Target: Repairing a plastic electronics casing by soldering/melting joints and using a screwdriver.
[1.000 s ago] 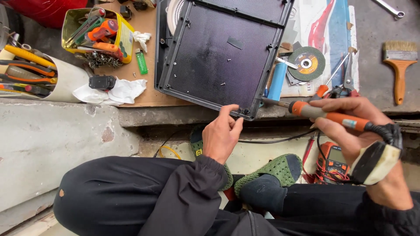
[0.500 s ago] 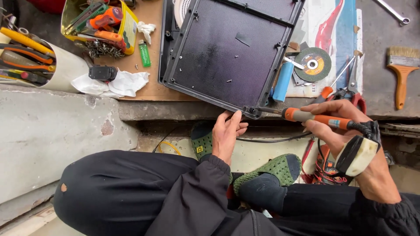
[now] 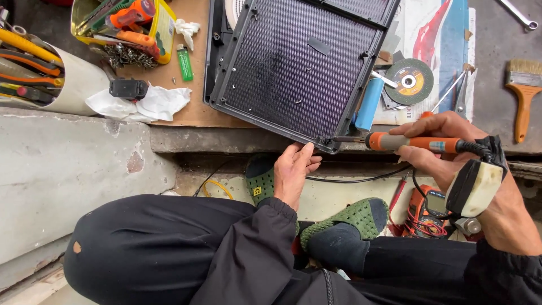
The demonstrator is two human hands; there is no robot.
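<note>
A: panel position?
B: black mesh panel [image 3: 296, 65] flat on the bench, near corner overhanging the edge, small loose screws [image 3: 297, 102] on it

A: hands?
B: right hand [image 3: 437, 144] closed round the orange screwdriver [image 3: 412, 142], shaft level, tip at the panel's near corner. left hand [image 3: 294, 169] just under that corner, fingertips touching the frame, holding nothing

A: nearby?
B: blue tube [image 3: 370, 104] and grinding disc [image 3: 412, 81] right of the panel, brush [image 3: 523, 93] far right
</note>
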